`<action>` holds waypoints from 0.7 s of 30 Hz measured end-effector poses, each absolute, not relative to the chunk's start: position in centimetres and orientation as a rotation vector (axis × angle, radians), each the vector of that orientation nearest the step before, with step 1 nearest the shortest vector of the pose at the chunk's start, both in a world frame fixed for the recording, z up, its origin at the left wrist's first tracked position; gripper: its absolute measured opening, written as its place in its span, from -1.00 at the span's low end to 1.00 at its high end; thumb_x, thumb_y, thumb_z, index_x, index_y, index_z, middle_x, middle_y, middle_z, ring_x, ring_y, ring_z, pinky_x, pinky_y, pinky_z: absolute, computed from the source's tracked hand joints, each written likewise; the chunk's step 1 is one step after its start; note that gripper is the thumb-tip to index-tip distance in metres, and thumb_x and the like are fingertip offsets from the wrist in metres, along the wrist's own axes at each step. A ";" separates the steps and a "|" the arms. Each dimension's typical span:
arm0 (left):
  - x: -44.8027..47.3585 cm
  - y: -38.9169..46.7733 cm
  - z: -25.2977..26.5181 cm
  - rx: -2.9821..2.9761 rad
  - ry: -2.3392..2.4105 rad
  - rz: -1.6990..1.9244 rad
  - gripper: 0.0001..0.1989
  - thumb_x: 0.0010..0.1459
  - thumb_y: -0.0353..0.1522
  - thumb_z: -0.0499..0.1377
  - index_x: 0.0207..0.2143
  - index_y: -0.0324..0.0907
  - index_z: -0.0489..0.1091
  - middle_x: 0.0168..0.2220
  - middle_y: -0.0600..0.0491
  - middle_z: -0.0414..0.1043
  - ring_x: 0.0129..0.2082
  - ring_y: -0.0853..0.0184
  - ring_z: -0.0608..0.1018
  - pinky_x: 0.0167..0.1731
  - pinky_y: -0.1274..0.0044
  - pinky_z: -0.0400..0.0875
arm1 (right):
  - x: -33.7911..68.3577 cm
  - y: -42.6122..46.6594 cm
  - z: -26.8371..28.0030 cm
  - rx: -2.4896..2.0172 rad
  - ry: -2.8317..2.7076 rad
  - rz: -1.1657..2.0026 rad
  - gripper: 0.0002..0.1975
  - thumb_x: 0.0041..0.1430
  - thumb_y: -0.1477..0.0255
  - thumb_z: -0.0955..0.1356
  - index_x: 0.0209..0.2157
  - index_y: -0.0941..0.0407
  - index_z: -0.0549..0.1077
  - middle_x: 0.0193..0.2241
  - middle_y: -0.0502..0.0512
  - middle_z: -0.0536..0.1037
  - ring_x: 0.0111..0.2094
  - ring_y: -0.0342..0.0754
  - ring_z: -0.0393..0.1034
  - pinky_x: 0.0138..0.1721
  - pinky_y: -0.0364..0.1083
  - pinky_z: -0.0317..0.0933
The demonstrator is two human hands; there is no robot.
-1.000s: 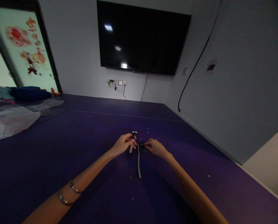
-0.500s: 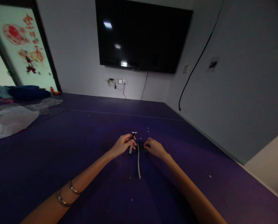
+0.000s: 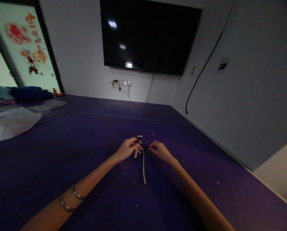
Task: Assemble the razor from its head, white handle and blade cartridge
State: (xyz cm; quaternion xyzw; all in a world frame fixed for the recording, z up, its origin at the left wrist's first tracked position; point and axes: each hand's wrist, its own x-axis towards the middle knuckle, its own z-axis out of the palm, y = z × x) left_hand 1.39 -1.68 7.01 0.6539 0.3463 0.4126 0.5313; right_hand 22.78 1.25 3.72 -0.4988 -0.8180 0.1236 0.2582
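In our left hand (image 3: 128,149) we grip a slim tool (image 3: 136,153), fingers closed around it, its pale handle pointing down and its dark neck and bright crosspiece (image 3: 140,136) standing clear above. It is held just over the purple surface (image 3: 97,192), between our hands, and we judge it light and stiff, easy to steer with fingertips. The smooth handle could turn a little in a loose hold, so the handle is where we take it; the crosspiece looks thin and perhaps delicate or sharp, better left untouched.

Our right hand (image 3: 161,151) is bent with fingertips together at the edge of a small dark object (image 3: 149,151) lying on the surface; we cannot tell whether they pinch it or only touch it. It looks light and rigid, best taken by its sides. Between the hands lies a pale strip (image 3: 143,166), gently curved, probably bendable and easily nudged.
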 end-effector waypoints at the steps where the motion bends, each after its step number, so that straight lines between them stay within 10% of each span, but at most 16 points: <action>1: 1.4 -1.8 7.1 1.563 0.832 0.981 -0.87 0.08 -0.39 0.08 -0.30 -0.25 0.25 -0.46 0.04 0.41 -0.51 0.37 0.52 -0.52 0.56 0.36 | 22.7 1.3 3.9 -1.322 -2.199 0.363 -0.83 0.08 0.47 0.27 -0.36 0.16 0.49 -0.37 0.07 0.51 -0.33 -0.12 0.37 -0.26 -0.16 0.19; 21: 2.0 -2.0 5.9 1.639 0.978 0.920 -0.79 -0.10 -0.36 0.21 -0.37 -0.24 0.30 -0.55 0.13 0.37 -0.53 0.38 0.48 -0.58 0.59 0.31 | 21.8 0.3 7.1 -1.136 -1.880 0.596 -0.76 0.03 0.52 0.26 -0.29 0.18 0.53 -0.38 0.11 0.53 -0.59 -0.18 0.40 -0.56 -0.20 0.30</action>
